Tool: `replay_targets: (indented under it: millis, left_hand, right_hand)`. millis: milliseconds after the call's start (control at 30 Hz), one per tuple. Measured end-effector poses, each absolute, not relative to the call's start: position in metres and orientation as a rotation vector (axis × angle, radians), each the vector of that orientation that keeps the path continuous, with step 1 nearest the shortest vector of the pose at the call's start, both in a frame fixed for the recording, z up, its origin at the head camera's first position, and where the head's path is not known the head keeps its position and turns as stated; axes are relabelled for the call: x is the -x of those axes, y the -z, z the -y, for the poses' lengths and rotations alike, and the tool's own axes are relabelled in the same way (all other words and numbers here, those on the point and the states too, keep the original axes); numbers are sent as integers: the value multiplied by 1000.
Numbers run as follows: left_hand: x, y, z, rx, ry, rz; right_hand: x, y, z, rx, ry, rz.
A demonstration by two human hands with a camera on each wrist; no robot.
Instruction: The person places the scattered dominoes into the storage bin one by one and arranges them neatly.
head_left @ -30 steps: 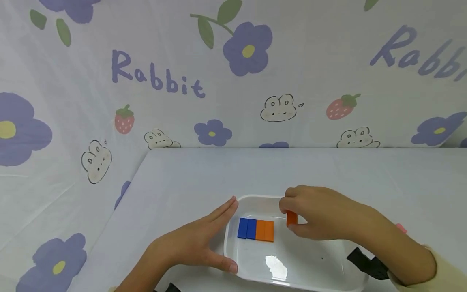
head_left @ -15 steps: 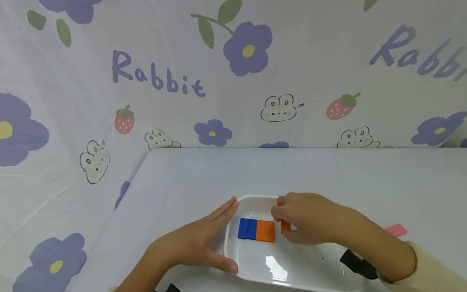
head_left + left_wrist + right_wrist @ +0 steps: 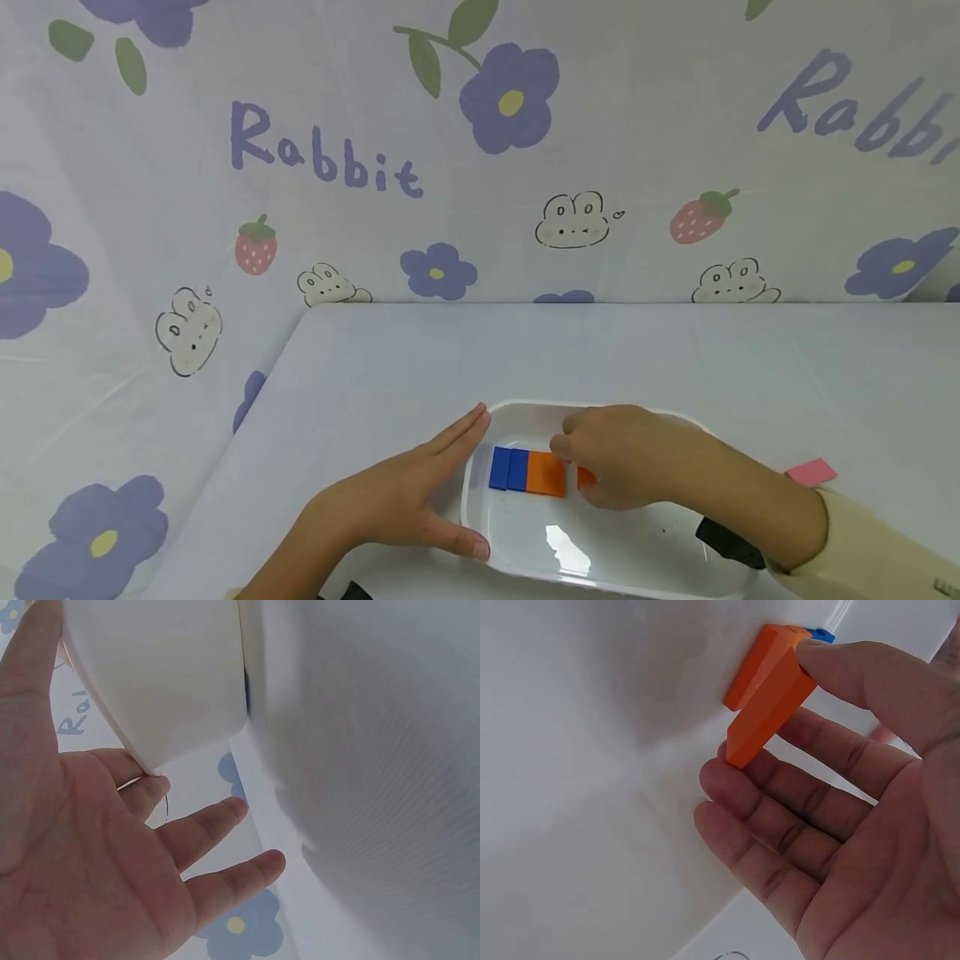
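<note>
Inside a white tray (image 3: 630, 550), my right hand (image 3: 626, 457) pinches an orange rectangular block (image 3: 769, 712) between thumb and fingertips. Just left of it lies a row of flat blocks: two blue blocks (image 3: 508, 469), then orange blocks (image 3: 546, 473) side by side. A narrow gap separates the held block from the row in the head view; most of the held block is hidden there by the fingers. My left hand (image 3: 408, 498) rests against the tray's left side, thumb and fingers spread and mostly straight. In the left wrist view, fingertips (image 3: 156, 784) touch the tray's rim.
A pink flat piece (image 3: 812, 472) lies on the white table (image 3: 420, 367) right of the tray, beside my right forearm. A patterned cloth (image 3: 337, 92) hangs behind the table. Black straps (image 3: 727, 543) show at the wrists.
My right hand has moved left and lower with the orange block, closer to the row. More of the pink piece shows past the forearm. My left hand has stayed in place.
</note>
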State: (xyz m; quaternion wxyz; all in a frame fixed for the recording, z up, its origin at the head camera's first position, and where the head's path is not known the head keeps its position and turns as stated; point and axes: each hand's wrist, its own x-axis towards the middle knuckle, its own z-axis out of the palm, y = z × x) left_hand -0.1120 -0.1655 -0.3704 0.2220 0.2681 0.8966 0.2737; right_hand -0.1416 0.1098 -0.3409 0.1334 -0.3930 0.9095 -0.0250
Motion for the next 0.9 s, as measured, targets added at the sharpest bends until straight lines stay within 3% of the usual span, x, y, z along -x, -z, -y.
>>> replay_targets:
  millis: [900]
  left_hand:
    - [115,367,165,-743,-748,-2468]
  right_hand:
    - [147,354,-104,1215,27,-2655]
